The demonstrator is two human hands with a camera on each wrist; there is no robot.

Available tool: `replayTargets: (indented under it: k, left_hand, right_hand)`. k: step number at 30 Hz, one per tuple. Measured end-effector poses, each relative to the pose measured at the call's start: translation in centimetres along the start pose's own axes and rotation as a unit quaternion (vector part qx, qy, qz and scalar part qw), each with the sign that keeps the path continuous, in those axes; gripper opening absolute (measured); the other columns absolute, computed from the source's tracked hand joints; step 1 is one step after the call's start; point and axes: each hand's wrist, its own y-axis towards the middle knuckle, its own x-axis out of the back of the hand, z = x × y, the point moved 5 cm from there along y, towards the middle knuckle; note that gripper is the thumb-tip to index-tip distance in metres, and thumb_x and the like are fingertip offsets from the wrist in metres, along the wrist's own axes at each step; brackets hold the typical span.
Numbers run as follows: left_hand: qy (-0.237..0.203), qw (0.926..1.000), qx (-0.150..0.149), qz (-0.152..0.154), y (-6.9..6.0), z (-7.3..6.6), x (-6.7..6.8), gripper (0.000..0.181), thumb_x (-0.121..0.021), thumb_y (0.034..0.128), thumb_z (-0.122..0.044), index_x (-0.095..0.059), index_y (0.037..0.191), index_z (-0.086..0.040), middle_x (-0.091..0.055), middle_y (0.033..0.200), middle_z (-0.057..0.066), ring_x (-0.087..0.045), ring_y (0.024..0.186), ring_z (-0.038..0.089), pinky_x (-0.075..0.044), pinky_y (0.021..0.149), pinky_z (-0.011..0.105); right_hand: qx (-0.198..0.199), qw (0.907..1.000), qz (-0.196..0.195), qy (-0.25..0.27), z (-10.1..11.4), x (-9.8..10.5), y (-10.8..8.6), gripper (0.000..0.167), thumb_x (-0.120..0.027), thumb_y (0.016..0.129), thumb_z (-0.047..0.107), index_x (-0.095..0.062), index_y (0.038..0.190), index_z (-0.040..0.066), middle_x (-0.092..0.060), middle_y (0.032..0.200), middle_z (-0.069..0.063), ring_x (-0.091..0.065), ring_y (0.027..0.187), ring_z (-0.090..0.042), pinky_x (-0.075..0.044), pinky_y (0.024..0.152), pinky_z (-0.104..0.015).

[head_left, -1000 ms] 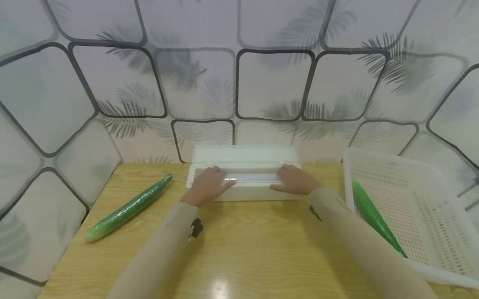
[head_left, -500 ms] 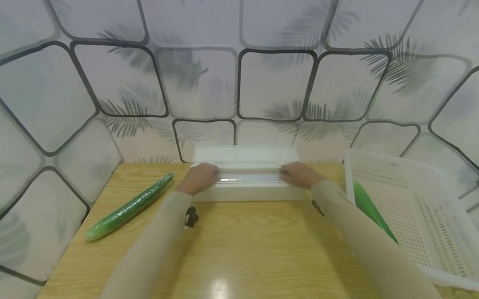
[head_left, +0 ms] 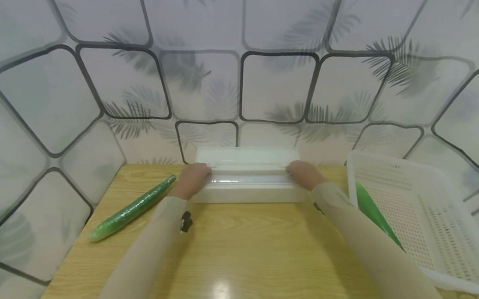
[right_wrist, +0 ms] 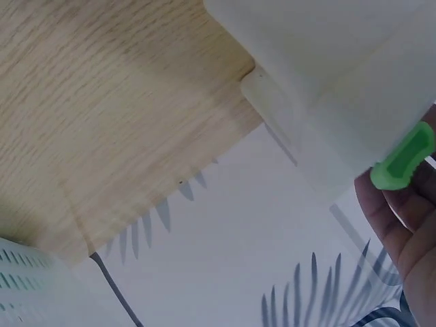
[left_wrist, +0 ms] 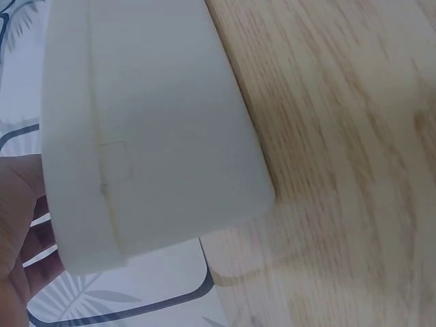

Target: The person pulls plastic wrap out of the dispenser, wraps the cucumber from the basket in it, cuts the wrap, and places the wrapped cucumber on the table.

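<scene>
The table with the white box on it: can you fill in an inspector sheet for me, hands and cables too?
Surface: wood-look table, with a bright glare near the front.
Job's things: white box, lid raised, shiny strip inside.
Clutter: green cucumber on the left; white basket on the right, holding a long green vegetable.
Hands: left hand at the box's left end; right hand at its right end, near a green piece; grips unclear.
Cables: nothing seen.
Surroundings: wall with leaf prints.
</scene>
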Motion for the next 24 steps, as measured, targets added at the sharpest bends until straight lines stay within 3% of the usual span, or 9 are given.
replayTargets:
  k: [17,24]
  left_hand:
    - [0.051,0.9955,-0.012,-0.079,-0.2,-0.3,0.9,0.013,-0.06,0.0867,-0.008,-0.071,0.08,-0.007,-0.066,0.069,0.008,-0.055,0.06,0.019,-0.048,0.054,0.029]
    - [0.073,0.9915,-0.003,-0.108,-0.4,-0.6,1.4,0.013,-0.06,0.0875,-0.012,-0.071,0.082,-0.008,-0.066,0.071,0.008,-0.056,0.063,0.022,-0.05,0.058,0.033]
  right_hand:
    - [-0.028,0.9986,-0.042,0.014,-0.9,-0.1,-0.4,0.013,-0.055,0.086,-0.001,-0.064,0.076,0.002,-0.064,0.075,-0.012,-0.06,0.069,-0.026,-0.054,0.067,-0.038]
    - [-0.017,0.9977,-0.065,0.006,-0.8,0.6,-0.5,0.016,-0.056,0.087,0.0,-0.062,0.072,0.002,-0.06,0.068,-0.011,-0.054,0.061,-0.024,-0.051,0.061,-0.037]
